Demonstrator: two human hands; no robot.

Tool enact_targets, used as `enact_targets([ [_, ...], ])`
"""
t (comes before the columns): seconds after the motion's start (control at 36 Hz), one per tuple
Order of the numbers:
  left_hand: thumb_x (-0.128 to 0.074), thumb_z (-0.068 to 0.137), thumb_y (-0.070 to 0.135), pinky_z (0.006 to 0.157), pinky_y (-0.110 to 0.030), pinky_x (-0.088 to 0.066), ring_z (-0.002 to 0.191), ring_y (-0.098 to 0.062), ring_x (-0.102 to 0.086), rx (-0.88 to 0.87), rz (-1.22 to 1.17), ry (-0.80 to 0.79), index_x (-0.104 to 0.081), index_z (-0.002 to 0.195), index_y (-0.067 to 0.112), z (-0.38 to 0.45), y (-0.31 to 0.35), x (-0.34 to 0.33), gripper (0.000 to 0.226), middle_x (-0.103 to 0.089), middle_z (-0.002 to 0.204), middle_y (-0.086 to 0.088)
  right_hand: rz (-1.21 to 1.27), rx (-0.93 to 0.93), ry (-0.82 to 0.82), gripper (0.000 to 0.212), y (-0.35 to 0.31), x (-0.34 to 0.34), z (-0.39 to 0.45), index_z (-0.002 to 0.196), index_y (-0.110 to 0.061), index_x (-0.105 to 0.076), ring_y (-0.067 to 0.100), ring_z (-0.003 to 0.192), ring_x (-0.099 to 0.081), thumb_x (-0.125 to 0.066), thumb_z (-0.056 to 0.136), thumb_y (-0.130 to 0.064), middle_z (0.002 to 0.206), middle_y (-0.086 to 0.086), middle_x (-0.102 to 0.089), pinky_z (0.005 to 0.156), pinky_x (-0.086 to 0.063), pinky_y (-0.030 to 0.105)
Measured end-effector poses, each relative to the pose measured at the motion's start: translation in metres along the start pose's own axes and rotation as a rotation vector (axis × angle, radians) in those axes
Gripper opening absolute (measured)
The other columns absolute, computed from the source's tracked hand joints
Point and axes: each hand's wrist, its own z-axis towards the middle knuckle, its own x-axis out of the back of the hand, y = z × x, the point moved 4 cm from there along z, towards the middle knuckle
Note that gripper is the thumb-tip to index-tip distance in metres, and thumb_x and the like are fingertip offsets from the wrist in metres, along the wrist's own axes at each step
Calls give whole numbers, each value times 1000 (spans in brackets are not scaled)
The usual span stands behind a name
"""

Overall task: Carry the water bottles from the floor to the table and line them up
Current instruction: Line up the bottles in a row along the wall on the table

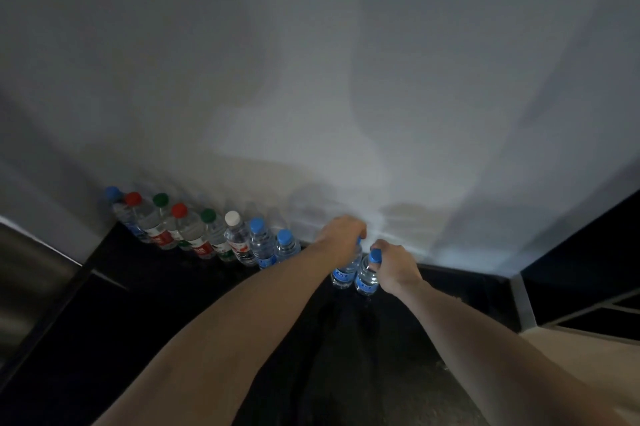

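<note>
Both arms reach down to the dark floor by a white wall. The left hand grips one blue-capped bottle, the right hand another. Eight more bottles stand in a row along the wall, well left of them.

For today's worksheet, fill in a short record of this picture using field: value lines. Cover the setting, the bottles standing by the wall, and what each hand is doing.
setting: dark floor along a white wall
row: eight upright bottles against the wall
cap colours, left to right: blue, red, green, red, green, white, blue, blue
left hand: closed on top of a blue-label bottle
right hand: gripping the neck of a blue-cap bottle
table: not in view
</note>
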Motion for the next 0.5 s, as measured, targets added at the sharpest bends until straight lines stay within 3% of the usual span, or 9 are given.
enact_targets([
  [0.36,-67,92,15,96,-39,-50,117,-27,-55,-5,-16,-53,-56,133,17,-3,-14,0,43,-57,132,-9,50,-15,8,33,-3,-8,0,127,-17,-58,22,91,-61,-65,95,-9,107,8,-65,76,-48,28],
  [0.5,-68,92,18,97,-38,-48,118,-28,-55,-10,-29,-42,-56,134,17,-7,-19,-3,44,-57,134,-10,78,-43,40,26,-4,-8,-1,122,-15,-60,18,79,-56,-61,97,-8,94,3,-57,68,-43,25],
])
